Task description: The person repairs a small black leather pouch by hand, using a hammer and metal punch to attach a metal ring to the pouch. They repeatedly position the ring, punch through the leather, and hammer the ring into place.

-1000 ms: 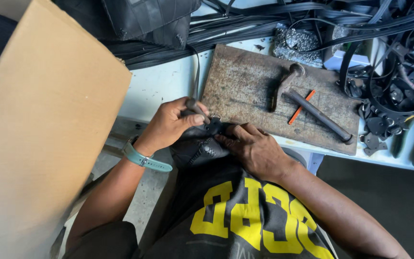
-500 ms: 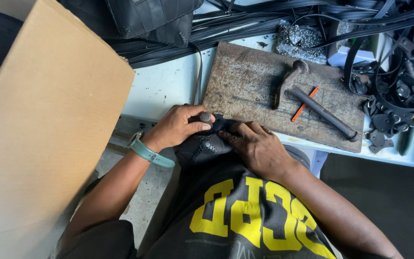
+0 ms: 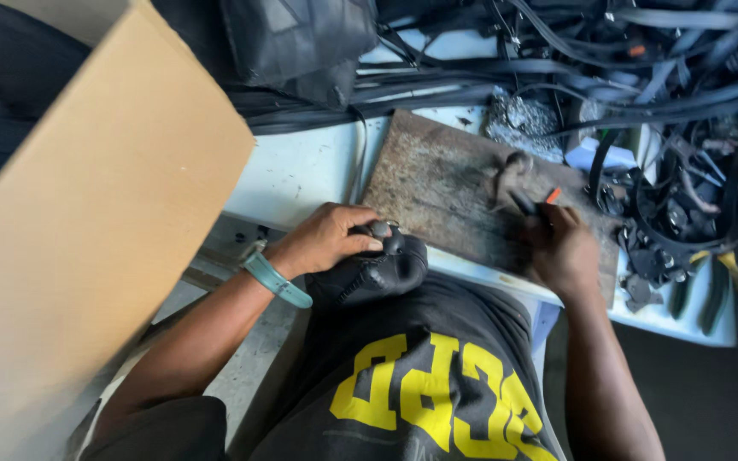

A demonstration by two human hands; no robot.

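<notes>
My left hand (image 3: 328,240) grips a black padded piece (image 3: 377,269) with a small metal fitting on top, held at the near edge of the bench against my body. My right hand (image 3: 564,249) lies on the rusty metal plate (image 3: 437,188) and is closed around the dark handle of a hammer (image 3: 512,175), whose head points away from me. An orange marker beside the hammer is mostly hidden by that hand.
A large cardboard box (image 3: 87,222) stands at the left. Black straps and cords (image 3: 574,60) pile up at the back of the pale bench (image 3: 301,166). Buckles and metal fittings (image 3: 668,230) and green-handled pliers (image 3: 715,290) lie at the right.
My right hand left the black piece and moved right onto the plate, closing on the hammer handle. My left hand keeps holding the black piece.
</notes>
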